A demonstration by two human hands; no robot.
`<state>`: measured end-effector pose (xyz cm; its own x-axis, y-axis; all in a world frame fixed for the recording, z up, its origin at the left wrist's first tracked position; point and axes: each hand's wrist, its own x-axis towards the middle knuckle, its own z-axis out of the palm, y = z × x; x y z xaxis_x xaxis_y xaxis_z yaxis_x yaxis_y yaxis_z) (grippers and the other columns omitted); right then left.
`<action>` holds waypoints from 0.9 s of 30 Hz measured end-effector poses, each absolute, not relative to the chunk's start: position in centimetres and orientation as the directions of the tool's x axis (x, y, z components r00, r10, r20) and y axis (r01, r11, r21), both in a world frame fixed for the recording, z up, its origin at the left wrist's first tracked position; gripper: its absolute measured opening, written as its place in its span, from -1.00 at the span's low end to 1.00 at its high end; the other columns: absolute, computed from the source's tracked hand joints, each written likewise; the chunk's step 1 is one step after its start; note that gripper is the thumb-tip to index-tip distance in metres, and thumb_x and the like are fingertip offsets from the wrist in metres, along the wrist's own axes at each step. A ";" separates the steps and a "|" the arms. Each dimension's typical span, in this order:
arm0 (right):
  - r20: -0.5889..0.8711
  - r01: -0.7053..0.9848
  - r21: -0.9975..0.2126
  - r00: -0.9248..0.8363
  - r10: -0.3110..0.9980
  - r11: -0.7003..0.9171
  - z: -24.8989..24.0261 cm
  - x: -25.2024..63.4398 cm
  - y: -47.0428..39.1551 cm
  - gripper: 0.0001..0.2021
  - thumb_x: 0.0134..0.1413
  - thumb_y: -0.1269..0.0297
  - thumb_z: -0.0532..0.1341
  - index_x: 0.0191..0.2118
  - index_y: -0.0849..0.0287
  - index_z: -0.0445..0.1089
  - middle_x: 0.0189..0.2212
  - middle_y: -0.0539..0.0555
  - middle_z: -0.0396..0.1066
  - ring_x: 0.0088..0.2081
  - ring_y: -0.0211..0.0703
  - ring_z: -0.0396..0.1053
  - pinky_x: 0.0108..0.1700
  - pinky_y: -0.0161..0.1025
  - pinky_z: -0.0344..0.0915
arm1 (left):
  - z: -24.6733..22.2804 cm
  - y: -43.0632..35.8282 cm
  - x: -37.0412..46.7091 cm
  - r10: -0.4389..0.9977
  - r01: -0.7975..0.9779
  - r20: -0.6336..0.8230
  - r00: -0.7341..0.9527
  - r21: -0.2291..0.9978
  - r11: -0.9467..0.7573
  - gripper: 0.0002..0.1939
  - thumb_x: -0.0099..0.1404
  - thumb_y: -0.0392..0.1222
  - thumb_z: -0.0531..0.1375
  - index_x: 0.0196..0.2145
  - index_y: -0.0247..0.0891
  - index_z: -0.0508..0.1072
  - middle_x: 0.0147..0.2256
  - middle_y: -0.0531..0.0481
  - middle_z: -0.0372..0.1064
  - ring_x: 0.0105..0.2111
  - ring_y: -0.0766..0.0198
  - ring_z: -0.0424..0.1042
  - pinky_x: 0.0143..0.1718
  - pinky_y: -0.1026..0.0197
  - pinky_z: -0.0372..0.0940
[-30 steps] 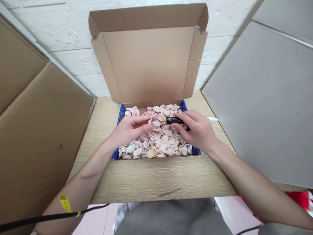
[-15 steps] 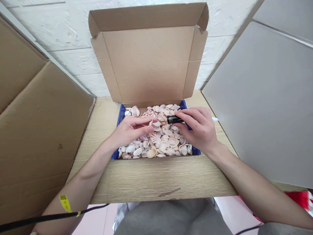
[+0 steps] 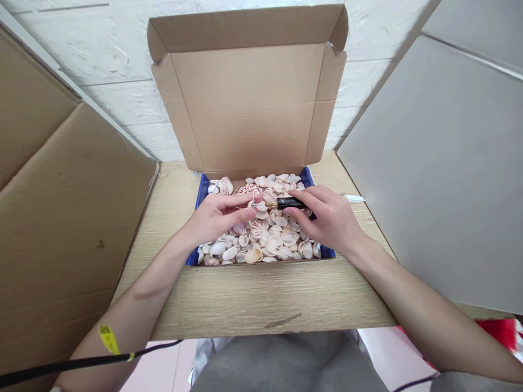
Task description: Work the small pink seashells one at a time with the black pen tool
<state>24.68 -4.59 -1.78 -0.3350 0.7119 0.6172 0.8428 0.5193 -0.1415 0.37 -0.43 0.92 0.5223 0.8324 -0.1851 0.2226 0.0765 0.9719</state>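
Between the thumb and fingers of my left hand (image 3: 214, 218) is a small whitish seashell (image 3: 251, 203), mostly covered by the fingertips. My right hand (image 3: 335, 218) is closed round a black mini drill (image 3: 291, 203) with a brass-coloured chuck. Its thin bit points left and reaches the held shell; whether it has gone through cannot be made out. Both hands are over an open cardboard box with blue side walls (image 3: 201, 191). Loose seashells (image 3: 278, 243), white, cream and pinkish, fill it, with some red-striped scallop shells (image 3: 259, 229) among them.
The box's brown lid (image 3: 253, 103) stands up behind, near a white brick wall (image 3: 118, 100). A cardboard panel (image 3: 73, 218) flanks the wooden table (image 3: 261, 299) on the left, a grey-white panel (image 3: 441, 163) on the right. A white strip (image 3: 353, 198) lies by the right panel. A black cable (image 3: 81, 363) crosses lower left.
My right hand has shifted a little left with the drill, bringing its chuck and bit closer to the shell. My left hand has stayed almost still, keeping hold of the shell.
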 end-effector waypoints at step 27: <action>0.666 0.843 -0.136 -0.311 0.678 0.521 -1.6 24.6 -4.6 -0.76 0.19 0.17 0.19 -0.10 0.17 0.42 -0.31 0.12 0.50 -0.32 -0.12 0.38 -0.30 -0.18 0.30 | 1.1 -0.4 0.5 0.819 0.237 -0.182 0.543 0.970 0.058 -0.49 0.14 0.05 0.31 0.00 -0.25 0.52 -0.19 -0.13 0.54 -0.53 0.40 0.41 -0.54 0.33 0.40</action>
<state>24.65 -4.59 -1.61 -0.3114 0.6782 0.6656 0.8428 0.5206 -0.1362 0.48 -0.39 1.11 0.5435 0.8194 -0.1822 0.2373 0.0582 0.9697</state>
